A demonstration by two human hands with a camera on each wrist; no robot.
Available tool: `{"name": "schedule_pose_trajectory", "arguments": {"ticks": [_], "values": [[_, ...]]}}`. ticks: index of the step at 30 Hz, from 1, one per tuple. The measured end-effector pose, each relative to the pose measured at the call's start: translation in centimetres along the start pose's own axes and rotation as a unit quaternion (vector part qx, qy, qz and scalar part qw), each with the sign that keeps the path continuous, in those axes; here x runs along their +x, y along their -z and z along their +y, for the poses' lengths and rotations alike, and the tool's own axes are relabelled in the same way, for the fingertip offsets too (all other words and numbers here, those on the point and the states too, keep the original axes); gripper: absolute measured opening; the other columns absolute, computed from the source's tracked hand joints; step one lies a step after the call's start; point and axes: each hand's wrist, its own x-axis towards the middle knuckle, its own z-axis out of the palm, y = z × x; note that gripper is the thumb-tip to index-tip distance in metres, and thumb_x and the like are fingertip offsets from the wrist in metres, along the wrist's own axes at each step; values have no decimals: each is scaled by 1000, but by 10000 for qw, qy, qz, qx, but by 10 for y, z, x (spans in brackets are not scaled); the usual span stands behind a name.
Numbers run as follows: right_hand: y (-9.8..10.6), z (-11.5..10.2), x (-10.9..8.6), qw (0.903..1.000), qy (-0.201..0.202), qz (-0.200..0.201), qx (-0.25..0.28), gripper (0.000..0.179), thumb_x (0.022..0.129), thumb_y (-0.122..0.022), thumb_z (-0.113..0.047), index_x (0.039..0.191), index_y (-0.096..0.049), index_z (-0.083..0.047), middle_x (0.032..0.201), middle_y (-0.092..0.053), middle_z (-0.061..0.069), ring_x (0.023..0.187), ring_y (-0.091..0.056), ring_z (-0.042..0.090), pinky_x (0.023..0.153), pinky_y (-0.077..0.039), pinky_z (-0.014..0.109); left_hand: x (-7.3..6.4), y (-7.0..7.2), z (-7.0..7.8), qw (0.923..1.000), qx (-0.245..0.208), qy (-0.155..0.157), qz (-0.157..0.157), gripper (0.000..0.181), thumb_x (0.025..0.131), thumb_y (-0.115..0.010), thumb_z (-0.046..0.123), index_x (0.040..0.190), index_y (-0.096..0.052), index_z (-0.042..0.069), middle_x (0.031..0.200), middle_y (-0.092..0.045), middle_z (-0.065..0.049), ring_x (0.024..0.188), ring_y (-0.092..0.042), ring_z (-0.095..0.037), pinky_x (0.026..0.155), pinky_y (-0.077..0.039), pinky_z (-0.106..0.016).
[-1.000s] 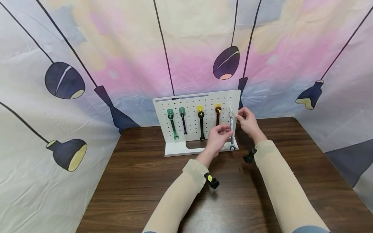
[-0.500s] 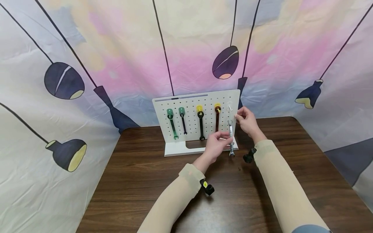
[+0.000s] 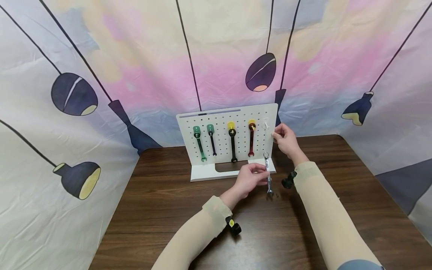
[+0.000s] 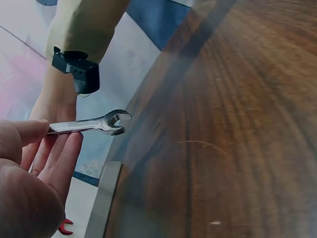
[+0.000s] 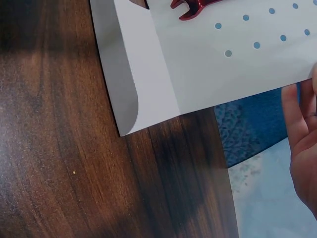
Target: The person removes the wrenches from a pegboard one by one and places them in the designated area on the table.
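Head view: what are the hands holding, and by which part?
The left hand pinches the silver wrench by the middle of its shaft; the right hand grips the white pegboard by its right edge.

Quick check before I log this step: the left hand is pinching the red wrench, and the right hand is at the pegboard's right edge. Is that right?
Not quite: the left hand is pinching the silver wrench; the head view shows it, with the red wrench hanging on the pegboard. The right hand is at the pegboard's right edge.
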Motion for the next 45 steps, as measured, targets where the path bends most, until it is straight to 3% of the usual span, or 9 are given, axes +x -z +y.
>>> {"name": "schedule_pose_trajectory", "arguments": {"ticks": [4, 10, 16, 21, 24, 31, 37, 45], "values": [[0, 0, 1, 10000, 4, -6, -42, 8, 110, -59, -3, 107, -52, -1, 99, -55, 10, 96, -59, 20, 90, -60, 34, -5, 2, -7, 9997, -71, 208, -135, 14, 97, -75, -5, 111, -72, -6, 94, -75, -8, 80, -75, -16, 75, -68, -39], [1, -1, 1, 9999, -26, -1, -126, 7, 110, -58, -4, 108, -52, -1, 101, -55, 10, 97, -59, 22, 93, -59, 41, -13, 1, -17, 9986, -184, 487, -86, 11, 96, -75, -5, 107, -72, -5, 92, -76, -8, 79, -74, -17, 74, -68, -41], [-1, 3, 1, 9999, -36, -14, -123, 7, 110, -58, -5, 108, -52, -2, 101, -56, 11, 97, -60, 22, 89, -58, 33, -21, 2, -24, 9973, -275, 675, -26, 10, 96, -75, -5, 105, -72, -6, 101, -77, -22, 80, -75, -19, 75, -68, -42], [-2, 3, 0, 9999, -106, -39, -112, 7, 110, -58, -5, 107, -52, -2, 100, -55, 12, 97, -59, 25, 92, -59, 39, -27, 3, -27, 9950, -427, 903, -45, 11, 95, -75, -6, 106, -71, -5, 107, -76, -27, 79, -76, -20, 76, -67, -44], [-1, 2, -1, 9999, -118, -39, -93, 7, 110, -58, -4, 107, -52, -2, 101, -55, 13, 98, -59, 25, 96, -59, 46, -28, 3, -28, 9935, -563, 991, -34, 11, 95, -75, -7, 105, -71, -4, 105, -76, -26, 78, -75, -20, 77, -67, -45], [0, 0, 0, 9999, -70, -45, -140, 8, 111, -57, -5, 109, -51, 0, 101, -54, 13, 100, -58, 27, 101, -57, 53, -27, 2, -31, 9903, -769, 1156, -33, 14, 94, -73, -9, 107, -70, -6, 90, -75, -10, 76, -74, -21, 79, -67, -46], [0, -1, 1, 10000, -18, -38, -53, 10, 111, -57, -6, 109, -50, 1, 102, -53, 13, 103, -58, 31, 107, -55, 57, -27, -2, -35, 9888, -823, 1245, -48, 17, 94, -73, -9, 111, -70, -7, 92, -74, -12, 76, -75, -22, 79, -67, -46], [0, 1, 2, 9999, -42, 3, -132, 9, 110, -58, -5, 107, -51, -1, 101, -53, 12, 99, -58, 25, 103, -57, 54, -28, -8, -39, 9884, -757, 1310, 92, 18, 93, -74, -11, 110, -71, -8, 92, -75, -15, 74, -75, -22, 76, -67, -44]]}}
